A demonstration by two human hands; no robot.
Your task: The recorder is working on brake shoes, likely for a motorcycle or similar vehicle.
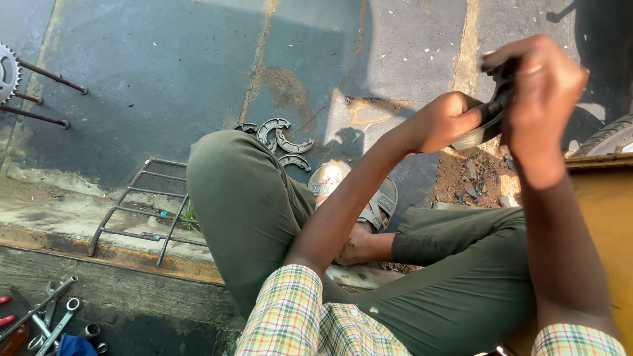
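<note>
Stone paving (165, 66) lies below a crouching person. Both hands work a curved dark part (484, 125) at the paving's right edge: left hand (448, 122) gripping its lower end, right hand (537, 86) closed over the top. Spare brake shoes (280, 142) lie mid-paving, spanners (49, 316) at the near-left corner. Work looks midway; no packages or labels show.

Harsh sunlight from upper right, deep shadows on the pavement (165, 72), sharp focus

You are wearing olive-green trousers (250, 198) and a shirt (310, 316) showing a yellow, green and red check pattern. Your grey sandal (379, 204) is resting on blue-grey paving (151, 72), near dull grey curved metal shoes (280, 142).
</note>
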